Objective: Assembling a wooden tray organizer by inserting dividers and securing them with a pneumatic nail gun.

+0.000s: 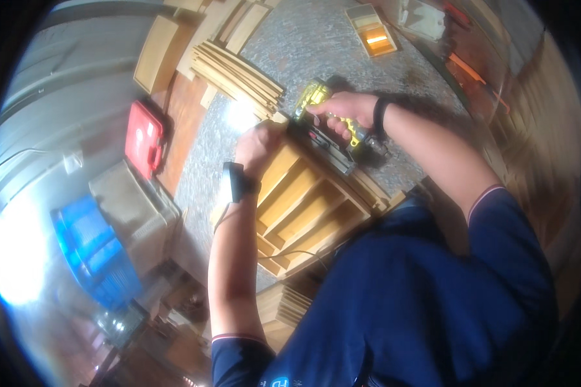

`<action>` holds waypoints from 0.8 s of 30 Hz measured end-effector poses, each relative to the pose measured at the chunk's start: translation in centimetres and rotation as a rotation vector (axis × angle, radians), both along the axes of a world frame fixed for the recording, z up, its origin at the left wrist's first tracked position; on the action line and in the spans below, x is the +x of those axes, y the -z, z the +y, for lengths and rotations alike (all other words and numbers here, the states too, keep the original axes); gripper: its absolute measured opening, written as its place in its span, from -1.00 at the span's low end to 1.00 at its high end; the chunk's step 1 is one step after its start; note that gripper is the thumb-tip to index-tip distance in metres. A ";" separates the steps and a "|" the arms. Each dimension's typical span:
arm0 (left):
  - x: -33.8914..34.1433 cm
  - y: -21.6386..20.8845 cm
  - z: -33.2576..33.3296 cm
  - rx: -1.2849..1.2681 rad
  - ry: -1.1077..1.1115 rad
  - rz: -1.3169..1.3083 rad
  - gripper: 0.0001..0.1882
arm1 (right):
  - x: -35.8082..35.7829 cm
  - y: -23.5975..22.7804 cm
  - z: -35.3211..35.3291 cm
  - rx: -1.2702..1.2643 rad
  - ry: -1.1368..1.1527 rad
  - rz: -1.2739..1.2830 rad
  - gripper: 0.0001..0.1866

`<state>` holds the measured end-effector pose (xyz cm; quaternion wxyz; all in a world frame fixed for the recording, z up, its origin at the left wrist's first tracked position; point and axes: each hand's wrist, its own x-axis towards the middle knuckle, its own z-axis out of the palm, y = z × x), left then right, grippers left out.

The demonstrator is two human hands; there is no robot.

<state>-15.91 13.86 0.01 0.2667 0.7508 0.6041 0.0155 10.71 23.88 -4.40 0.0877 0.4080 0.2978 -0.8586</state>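
Note:
My right hand (pixel 348 115) is wrapped round the grip of a yellow-green and black nail gun (pixel 314 94). Its dark magazine (pixel 329 150) lies along the far edge of a wooden drawer organizer (pixel 303 213), which is split into several long compartments by thin dividers. At the organizer's far left corner my left hand (pixel 259 147) is closed on the wood, close to the gun's nose. The fingertips of that hand are partly hidden. A thin cable or hose (pixel 290 253) crosses the organizer's near end.
A stack of thin wooden strips (pixel 235 77) lies beyond my left hand. Farther off is a small box with orange contents (pixel 374 32). On the left are a red case (pixel 144 138) and a blue bin (pixel 97 248). Orange-handled tools (pixel 468 68) lie at far right.

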 end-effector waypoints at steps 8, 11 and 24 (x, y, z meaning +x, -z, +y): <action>-0.2 -0.7 -0.4 -0.020 0.000 0.011 -0.79 | -0.9 -0.5 -0.3 0.019 -0.042 -0.009 -0.53; 0.4 -0.8 -0.4 -0.047 -0.032 -0.011 -0.79 | 0.2 -0.5 -1.4 0.028 0.009 0.019 -0.56; 1.4 -0.4 -0.4 -0.046 -0.069 0.071 -0.76 | 13.1 -1.2 -12.8 -0.040 -0.058 -0.118 -0.57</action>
